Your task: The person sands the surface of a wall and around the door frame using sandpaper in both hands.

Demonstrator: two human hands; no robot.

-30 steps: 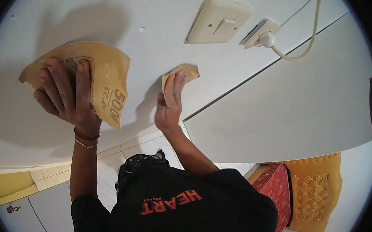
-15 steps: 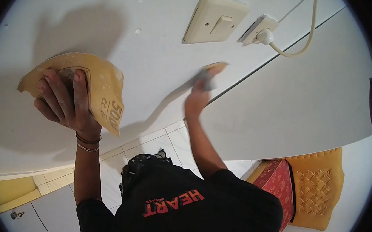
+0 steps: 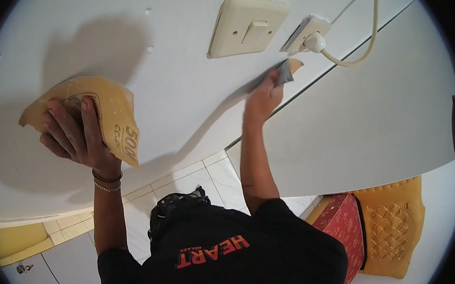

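My left hand (image 3: 76, 134) presses against the white wall (image 3: 187, 18) at the left, its bent fingers on a large curved yellow sandpaper sheet (image 3: 122, 110) printed with "500". Part of what lies under those fingers is hidden. Further right, my right hand (image 3: 264, 97) pinches a small folded piece of sandpaper (image 3: 285, 72), grey on one face and yellow on the other. This piece is at the wall just below the socket with the white plug (image 3: 314, 42).
A cream switch plate (image 3: 248, 27) sits on the wall above my hands. The plug's cable (image 3: 373, 42) loops down at the right, across a dark seam beside a pale panel (image 3: 352, 117). Floor tiles (image 3: 188, 184) and a yellow tufted headrest (image 3: 394, 225) show lower down.
My right hand has moved right and up with the small sandpaper, towards the socket. My left hand and its sheet sit slightly lower and further left in view. The switch plate has shifted left in view.
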